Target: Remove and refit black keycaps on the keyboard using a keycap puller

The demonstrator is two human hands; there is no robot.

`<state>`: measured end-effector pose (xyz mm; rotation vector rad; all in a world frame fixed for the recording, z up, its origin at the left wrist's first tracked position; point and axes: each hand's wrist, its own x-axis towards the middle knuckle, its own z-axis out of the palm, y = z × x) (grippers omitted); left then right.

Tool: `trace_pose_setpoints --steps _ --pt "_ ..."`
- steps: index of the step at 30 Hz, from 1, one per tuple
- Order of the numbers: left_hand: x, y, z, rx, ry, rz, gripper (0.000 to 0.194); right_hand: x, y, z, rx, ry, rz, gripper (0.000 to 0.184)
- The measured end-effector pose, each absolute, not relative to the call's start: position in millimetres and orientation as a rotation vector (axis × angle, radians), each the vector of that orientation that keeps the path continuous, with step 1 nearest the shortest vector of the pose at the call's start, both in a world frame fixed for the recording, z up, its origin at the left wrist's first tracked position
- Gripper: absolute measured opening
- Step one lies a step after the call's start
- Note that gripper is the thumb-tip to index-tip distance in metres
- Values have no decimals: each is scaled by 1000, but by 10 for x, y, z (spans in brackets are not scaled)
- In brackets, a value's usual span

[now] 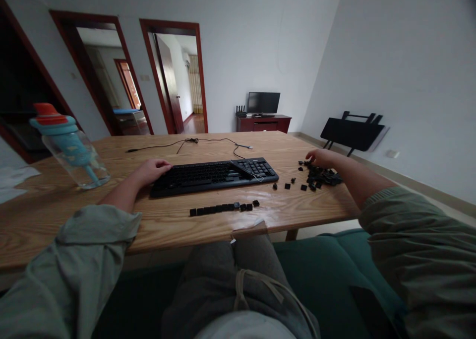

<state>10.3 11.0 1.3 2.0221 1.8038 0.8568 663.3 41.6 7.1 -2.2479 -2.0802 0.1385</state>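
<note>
A black keyboard [201,175] lies on the wooden table in front of me. My left hand [155,170] is at its upper left corner, fingers bent together against the edge. Across the right part of the keyboard rests a black tool [240,169] with thin wire loops, like a keycap puller. To the right is a heap of loose black keycaps [325,176]. Over its far left side is my right hand [323,157], fingers bent down and somewhat apart; no keycap shows in them. Nearer to me, a row of keycaps [215,209] includes one that looks greyer.
A clear bottle [72,148] with a blue and red lid stands at the left, near white paper [17,180]. The keyboard's cable [191,140] runs across the far side of the wooden table [156,230]. A few keycaps [287,186] lie between keyboard and heap.
</note>
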Motion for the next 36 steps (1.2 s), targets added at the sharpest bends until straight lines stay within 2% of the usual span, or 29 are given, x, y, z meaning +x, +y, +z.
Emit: trace_pose_setpoints --steps 7,11,17,21,24,30,36 --pt "86 131 -7 2036 1779 875 42 6571 344 186 -2163 -2090 115 23" --pt "88 133 -20 2038 1757 928 42 6083 298 494 -1867 -1985 82 30" --pt "100 102 8 1990 1768 1015 34 4476 -126 843 -1150 -2279 92 28" --pt "69 144 -19 1999 1786 1006 23 3545 -489 791 -770 -2410 358 22" --pt "55 180 -53 1969 1796 938 21 3190 -550 668 -602 -2423 621 21" --pt "37 230 -81 1947 1792 960 14 3147 -398 494 -505 -2315 972 25" --pt "26 238 -100 1921 1803 980 15 3273 -350 443 -470 -2299 1051 28"
